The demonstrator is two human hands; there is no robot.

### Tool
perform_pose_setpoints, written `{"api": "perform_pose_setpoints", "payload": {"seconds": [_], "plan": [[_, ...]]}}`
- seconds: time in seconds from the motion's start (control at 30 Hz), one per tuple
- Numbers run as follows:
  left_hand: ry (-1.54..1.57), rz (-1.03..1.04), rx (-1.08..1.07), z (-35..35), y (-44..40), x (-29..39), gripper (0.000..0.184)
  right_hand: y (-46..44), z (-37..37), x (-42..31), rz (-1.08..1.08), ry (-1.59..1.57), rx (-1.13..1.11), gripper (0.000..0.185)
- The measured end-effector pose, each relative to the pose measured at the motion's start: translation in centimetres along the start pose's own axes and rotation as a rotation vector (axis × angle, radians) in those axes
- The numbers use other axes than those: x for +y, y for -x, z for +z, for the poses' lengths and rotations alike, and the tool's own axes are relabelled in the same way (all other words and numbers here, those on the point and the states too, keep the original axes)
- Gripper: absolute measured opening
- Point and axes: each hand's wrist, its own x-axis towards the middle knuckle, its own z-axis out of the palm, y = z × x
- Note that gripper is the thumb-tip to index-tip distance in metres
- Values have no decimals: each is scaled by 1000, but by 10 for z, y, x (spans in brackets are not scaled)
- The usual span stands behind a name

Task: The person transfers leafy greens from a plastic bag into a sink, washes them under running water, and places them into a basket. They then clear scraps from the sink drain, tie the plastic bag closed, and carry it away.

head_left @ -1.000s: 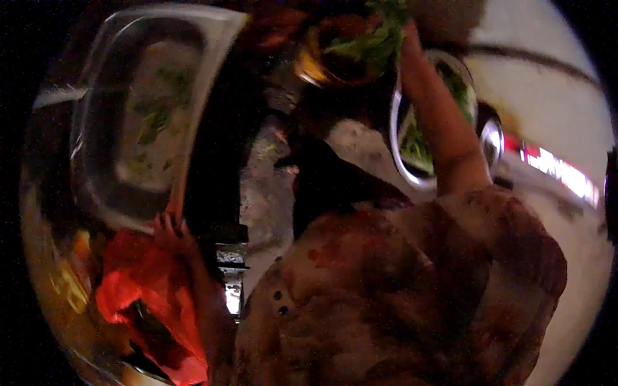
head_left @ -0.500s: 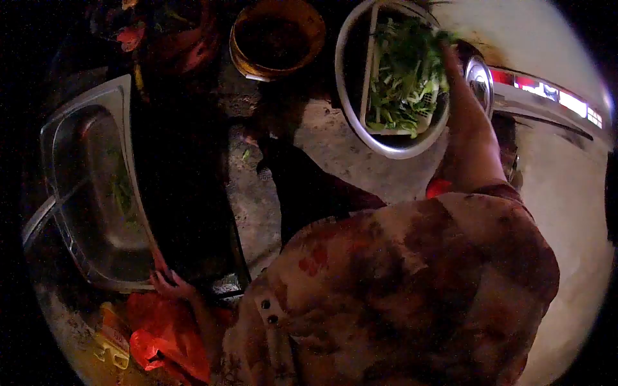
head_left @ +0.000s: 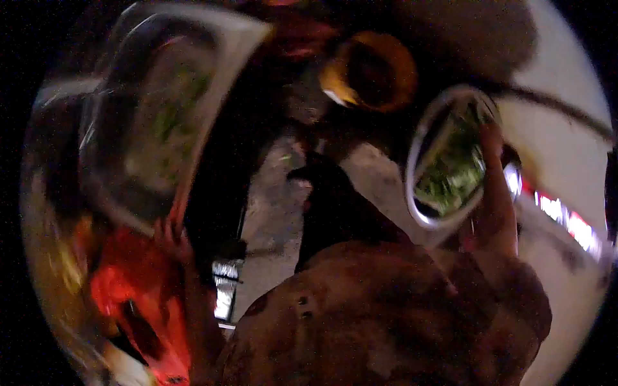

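Leafy greens (head_left: 450, 170) lie in a light tray inside a wide silver basin (head_left: 412, 168) at the right. My right hand (head_left: 491, 140) is at the basin's far right side, against the greens; motion blur hides its fingers and whether it grips any. At the left, my left hand (head_left: 172, 238) rests at the near corner of a metal sink (head_left: 225, 90), its fingers apart and nothing seen in them. Some green leaves (head_left: 170, 122) lie in the bottom of the sink. Just below my left hand is a red plastic bag (head_left: 138, 283).
An orange-yellow bucket (head_left: 400, 71) with dark contents stands on the floor beyond the basin. Yellow packaging (head_left: 69, 264) lies left of the red bag. A pale wall (head_left: 560, 58) runs along the right. The view is dark and blurred.
The view has swung, so the sink, bucket and basin appear shifted. My right hand stays at the basin's right side, and my left hand remains at the sink's corner.
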Motion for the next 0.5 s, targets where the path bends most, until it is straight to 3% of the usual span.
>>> {"api": "perform_pose_setpoints", "payload": {"seconds": [0.1,0.2,0.27,0.33,0.4,0.47,0.5], "plan": [[-8,-84,-86,0,-18,13,47,-16,4,-128,-340,-282,212,24],[107,-129,-18,25,-45,26,48,0,-12,-316,-688,-545,47,22],[161,-124,67,21,-13,27,48,55,-36,-416,-1163,-388,81,28],[181,-121,100,30,-11,29,48,102,-79,-510,-1576,-549,253,34],[191,-173,107,34,-7,30,46,139,-135,-588,-1713,-750,443,33],[217,-201,114,37,-5,35,45,157,-184,-644,-1601,-1116,447,33],[234,-205,116,37,-3,36,45,149,-212,-668,-1586,-987,679,29]]}}
